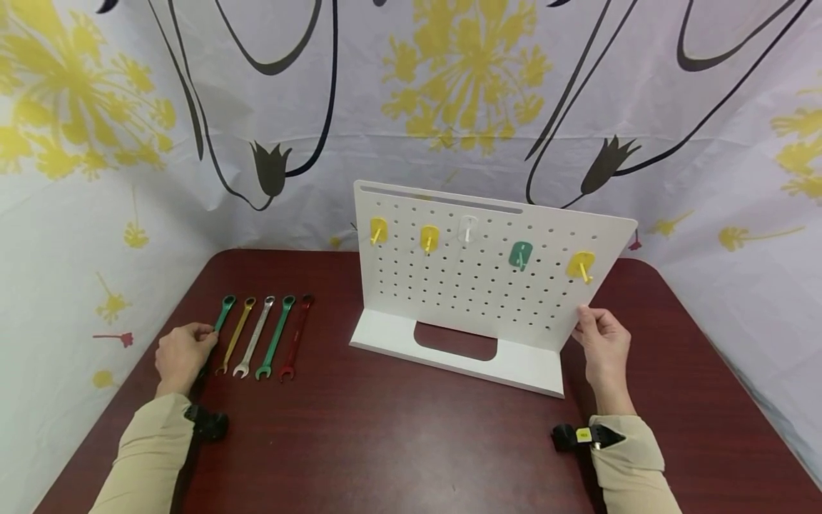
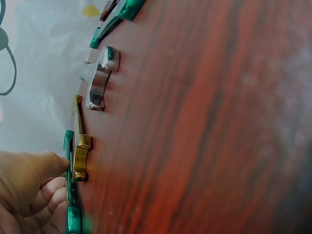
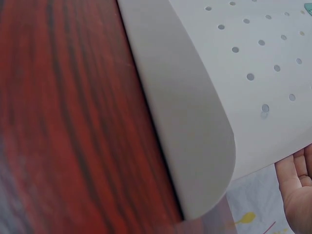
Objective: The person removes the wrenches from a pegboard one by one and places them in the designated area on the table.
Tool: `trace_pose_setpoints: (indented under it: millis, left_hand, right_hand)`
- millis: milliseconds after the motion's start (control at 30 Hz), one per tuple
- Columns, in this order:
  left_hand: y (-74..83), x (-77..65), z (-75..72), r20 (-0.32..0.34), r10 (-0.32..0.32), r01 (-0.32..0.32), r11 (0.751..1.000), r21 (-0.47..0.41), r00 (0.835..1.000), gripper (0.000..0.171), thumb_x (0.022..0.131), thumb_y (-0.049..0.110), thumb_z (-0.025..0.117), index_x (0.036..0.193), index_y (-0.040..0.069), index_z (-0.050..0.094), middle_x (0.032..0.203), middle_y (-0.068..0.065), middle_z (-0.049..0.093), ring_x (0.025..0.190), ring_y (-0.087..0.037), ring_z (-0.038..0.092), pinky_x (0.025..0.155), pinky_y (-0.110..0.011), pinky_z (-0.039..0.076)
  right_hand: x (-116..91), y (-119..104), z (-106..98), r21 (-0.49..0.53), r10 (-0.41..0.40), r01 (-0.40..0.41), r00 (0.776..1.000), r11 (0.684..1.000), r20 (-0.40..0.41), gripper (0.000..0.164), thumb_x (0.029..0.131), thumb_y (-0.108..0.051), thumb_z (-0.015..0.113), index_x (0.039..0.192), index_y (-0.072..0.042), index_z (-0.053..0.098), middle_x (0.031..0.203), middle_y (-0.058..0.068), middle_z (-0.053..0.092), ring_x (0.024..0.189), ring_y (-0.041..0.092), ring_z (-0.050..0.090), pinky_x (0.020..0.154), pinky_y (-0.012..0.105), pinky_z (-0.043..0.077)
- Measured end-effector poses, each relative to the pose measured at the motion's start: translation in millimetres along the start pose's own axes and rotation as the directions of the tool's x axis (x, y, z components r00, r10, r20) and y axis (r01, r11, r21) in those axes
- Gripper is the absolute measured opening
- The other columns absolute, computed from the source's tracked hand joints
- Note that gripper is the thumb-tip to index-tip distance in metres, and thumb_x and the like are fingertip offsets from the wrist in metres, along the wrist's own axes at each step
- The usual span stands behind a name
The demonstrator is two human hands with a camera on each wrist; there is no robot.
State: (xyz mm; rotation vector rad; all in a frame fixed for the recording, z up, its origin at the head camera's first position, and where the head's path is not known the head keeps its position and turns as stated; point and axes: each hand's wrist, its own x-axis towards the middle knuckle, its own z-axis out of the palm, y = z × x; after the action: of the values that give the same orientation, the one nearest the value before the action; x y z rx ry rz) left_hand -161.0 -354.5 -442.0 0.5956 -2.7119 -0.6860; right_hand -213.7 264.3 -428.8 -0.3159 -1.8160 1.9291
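At the left of the table, my left hand (image 1: 182,355) pinches the leftmost green combination wrench (image 1: 225,312) between thumb and fingers; the hand covers its lower part. Beside it in a row lie a gold wrench (image 1: 238,333), a silver wrench (image 1: 257,335), a second green wrench (image 1: 277,335) and a red wrench (image 1: 297,341). In the left wrist view the thumb presses against the held green wrench (image 2: 68,151). My right hand (image 1: 604,351) grips the right edge of a white pegboard (image 1: 462,285), thumb near the front, other fingers partly hidden.
Hooks stick out of the pegboard: a yellow hook (image 1: 379,230) at the left, another yellow, a clear hook (image 1: 468,228), a green hook (image 1: 521,255) and a yellow hook (image 1: 581,266) at the right. The board's base (image 1: 385,330) sits on the dark red table (image 1: 385,442). Patterned cloth hangs behind.
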Motion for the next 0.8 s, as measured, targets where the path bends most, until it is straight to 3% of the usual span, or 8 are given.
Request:
trace_pose_setpoints:
  millis: [267,367,500,600,667,733,800]
  left_hand:
    - [1.7,0.6,0.0,0.003,0.011,-0.011,0.999,0.040,1.000,0.029,0.090,0.022,0.060,0.105,-0.002,0.065,0.096,-0.023,0.066,0.080,-0.040,0.060,0.056,-0.046,0.043]
    - [10.2,2.7,-2.2,0.004,0.027,-0.027,0.998,0.049,1.000,0.034,0.092,0.025,0.057,0.114,0.000,0.062,0.107,-0.025,0.061,0.088,-0.044,0.058,0.059,-0.051,0.044]
    - [29.2,3.6,-5.6,0.005,0.108,-0.108,0.993,0.043,0.994,0.038,0.094,0.026,0.056,0.121,0.001,0.058,0.120,-0.029,0.054,0.097,-0.049,0.055,0.062,-0.056,0.045]
    - [46.1,2.6,-6.1,0.001,0.204,-0.204,0.979,0.024,0.979,0.039,0.093,0.025,0.058,0.123,0.001,0.058,0.124,-0.030,0.052,0.095,-0.048,0.056,0.059,-0.055,0.047]
    - [57.3,2.3,-4.9,0.012,0.260,-0.260,0.966,0.011,0.966,0.040,0.093,0.025,0.059,0.125,0.001,0.057,0.126,-0.030,0.051,0.082,-0.043,0.058,0.051,-0.048,0.046]
    - [67.8,1.9,-3.2,0.034,0.314,-0.315,0.949,-0.004,0.949,0.043,0.092,0.024,0.060,0.127,0.000,0.055,0.128,-0.030,0.050,0.085,-0.042,0.059,0.052,-0.047,0.047]
    - [77.2,2.4,-1.1,0.066,0.361,-0.360,0.933,-0.021,0.930,0.045,0.093,0.023,0.059,0.130,-0.002,0.052,0.131,-0.030,0.048,0.092,-0.042,0.058,0.062,-0.049,0.050]
  right_hand:
    - [-0.4,-0.9,-1.3,-0.006,0.014,-0.013,1.000,1.000,0.027,0.019,0.087,-0.018,0.066,0.074,-0.007,0.061,0.073,-0.003,0.060,0.067,0.003,0.063,0.063,0.013,0.052]
    - [-0.3,-3.3,-2.2,-0.003,0.022,-0.022,0.999,1.000,0.044,0.018,0.088,-0.017,0.066,0.074,-0.006,0.062,0.074,-0.003,0.060,0.068,0.004,0.062,0.063,0.014,0.052]
    - [0.8,-6.6,-4.6,-0.020,0.036,-0.034,0.995,0.999,0.088,0.017,0.088,-0.018,0.065,0.078,-0.005,0.063,0.079,-0.005,0.063,0.071,0.004,0.062,0.065,0.014,0.053]
    - [2.7,-7.7,-7.4,-0.048,0.029,-0.022,0.990,0.999,0.138,0.015,0.089,-0.019,0.064,0.082,-0.006,0.064,0.084,-0.008,0.065,0.073,0.003,0.062,0.066,0.013,0.053]
    - [5.3,-4.7,-11.3,-0.054,0.007,0.003,0.983,0.999,0.186,0.016,0.091,-0.023,0.062,0.084,-0.009,0.065,0.085,-0.008,0.065,0.074,0.002,0.063,0.067,0.013,0.053]
    - [6.8,-3.8,-15.8,-0.044,-0.015,0.026,0.974,0.999,0.227,0.019,0.094,-0.027,0.057,0.088,-0.009,0.065,0.086,-0.008,0.066,0.076,0.003,0.063,0.068,0.014,0.053]
    - [11.2,-0.2,-22.3,-0.038,-0.036,0.047,0.966,0.998,0.256,0.027,0.096,-0.032,0.053,0.094,-0.008,0.064,0.089,-0.006,0.066,0.079,0.004,0.064,0.070,0.014,0.053]
